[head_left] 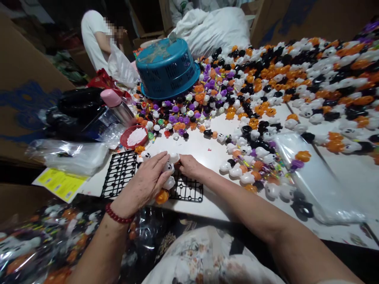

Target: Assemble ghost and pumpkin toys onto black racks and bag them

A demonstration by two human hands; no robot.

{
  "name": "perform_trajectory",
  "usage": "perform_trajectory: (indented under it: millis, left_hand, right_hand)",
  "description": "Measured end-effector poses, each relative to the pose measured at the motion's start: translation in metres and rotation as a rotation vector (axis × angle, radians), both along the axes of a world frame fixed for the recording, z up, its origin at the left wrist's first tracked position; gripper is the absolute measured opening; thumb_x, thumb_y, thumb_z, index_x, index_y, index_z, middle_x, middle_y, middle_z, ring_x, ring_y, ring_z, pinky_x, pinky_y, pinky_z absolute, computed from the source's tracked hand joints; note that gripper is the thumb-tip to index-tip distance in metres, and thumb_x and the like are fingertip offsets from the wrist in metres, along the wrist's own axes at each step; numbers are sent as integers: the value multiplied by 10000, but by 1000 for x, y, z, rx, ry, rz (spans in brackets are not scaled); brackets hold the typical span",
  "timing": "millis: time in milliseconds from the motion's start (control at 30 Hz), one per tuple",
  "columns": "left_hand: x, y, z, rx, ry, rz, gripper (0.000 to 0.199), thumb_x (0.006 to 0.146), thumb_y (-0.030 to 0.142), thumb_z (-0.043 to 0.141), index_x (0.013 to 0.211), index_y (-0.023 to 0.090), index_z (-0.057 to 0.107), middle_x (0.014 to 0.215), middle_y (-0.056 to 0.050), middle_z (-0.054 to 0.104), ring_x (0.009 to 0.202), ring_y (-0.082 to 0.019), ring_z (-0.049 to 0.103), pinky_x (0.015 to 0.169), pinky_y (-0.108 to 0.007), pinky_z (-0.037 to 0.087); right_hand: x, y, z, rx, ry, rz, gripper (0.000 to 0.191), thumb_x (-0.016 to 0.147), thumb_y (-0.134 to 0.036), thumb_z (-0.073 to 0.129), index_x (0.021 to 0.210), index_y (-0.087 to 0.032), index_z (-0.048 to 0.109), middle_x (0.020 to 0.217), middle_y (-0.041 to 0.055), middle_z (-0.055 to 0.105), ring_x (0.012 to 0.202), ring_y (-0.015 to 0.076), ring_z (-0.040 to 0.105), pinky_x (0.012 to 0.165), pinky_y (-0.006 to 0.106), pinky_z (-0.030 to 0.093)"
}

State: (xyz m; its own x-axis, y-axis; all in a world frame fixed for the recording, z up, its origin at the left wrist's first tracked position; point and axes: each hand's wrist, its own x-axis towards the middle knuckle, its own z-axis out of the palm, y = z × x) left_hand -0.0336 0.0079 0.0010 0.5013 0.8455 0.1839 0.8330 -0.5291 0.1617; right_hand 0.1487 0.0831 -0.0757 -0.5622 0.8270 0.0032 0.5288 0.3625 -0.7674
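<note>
A black plastic grid tray [120,173] lies on the white table [204,148] right in front of me. My left hand [145,183], with a red bead bracelet on the wrist, rests palm down over the tray, covering white ghost toys [169,167] and an orange pumpkin toy [162,196]. Fingers of my right hand [189,165] are curled at the tray's far edge, touching a white ghost toy [174,157]. Whether it grips that toy is hidden by the fingers.
Heaps of white, black, orange and purple toys [296,79] cover the table's far and right side. An upturned blue basket [167,69] and a small red basket [134,137] stand at the back left. Clear plastic bags [314,177] lie at the right. Another person [96,39] sits beyond.
</note>
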Motion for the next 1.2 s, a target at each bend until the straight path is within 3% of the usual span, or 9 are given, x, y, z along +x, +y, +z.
perform_trajectory:
  millis: [233,467,667,833,900,1000,1067,1133,1200]
  left_hand:
    - [5,7,11,43,70,15,518,1005,423,359,1462,182,392,1482,-132,459,1333,-263,456,1107,-472,381]
    - [19,15,20,6,172,-29,442,1024,407,308,1387,230,486,1463,-76,517,1366,-226,449,1136,-491,310]
    - [17,16,15,27,196,-63,429,1026,421,282,1238,189,573,1368,-98,599,1286,-204,534,1122,-458,337]
    - [18,22,12,99,188,-90,447,1014,432,299,1214,168,599,1331,-141,618,1284,-266,540,1133,-529,322]
    - [24,15,20,148,143,-94,427,1005,407,328,1244,171,593,1359,-148,594,1331,-293,495,1140,-552,318]
    - [39,-16,34,229,37,-106,447,980,372,420,1369,167,503,1458,-142,503,1381,-299,437,1145,-532,353]
    - [51,-45,32,212,-27,-174,485,959,342,485,1414,178,456,1465,-119,501,1365,-267,460,1134,-462,409]
    - [60,-71,15,139,-58,-273,443,955,305,506,1380,182,492,1393,-104,573,1285,-221,542,1079,-369,481]
    - [66,-89,-16,74,-39,-300,372,957,302,508,1308,184,554,1313,-98,633,1191,-202,610,1013,-332,532]
  right_hand:
    - [-3,6,-3,61,-108,103,220,741,-57,572,901,-151,691,899,56,721,821,196,641,693,232,424]
    - [-8,-2,-13,122,-147,19,267,802,-105,565,1057,-143,632,1014,85,669,893,201,597,771,271,457]
    - [-13,-7,-16,235,-276,37,199,854,-110,517,1022,-136,620,1016,113,643,1007,240,549,851,330,456]
    - [-11,-7,-9,285,-381,48,164,883,-160,523,992,-166,644,1016,86,653,1016,248,532,844,355,440]
    - [3,-12,-1,316,-348,35,188,913,-217,533,1062,-180,641,1055,76,650,1015,241,520,850,350,427]
    - [46,-25,17,400,-325,-58,274,954,-272,519,1193,-177,613,1130,96,630,1022,241,496,861,356,398]
    - [86,-33,29,437,-461,-140,246,927,-163,511,1117,-164,665,1110,122,624,1017,252,483,849,367,375]
    - [126,-34,38,459,-643,-222,245,895,-102,508,1026,-153,707,1083,144,616,1027,275,474,853,387,357]
    - [156,-30,41,429,-792,-219,239,891,-112,509,972,-145,731,1076,164,610,1051,304,470,832,393,357]
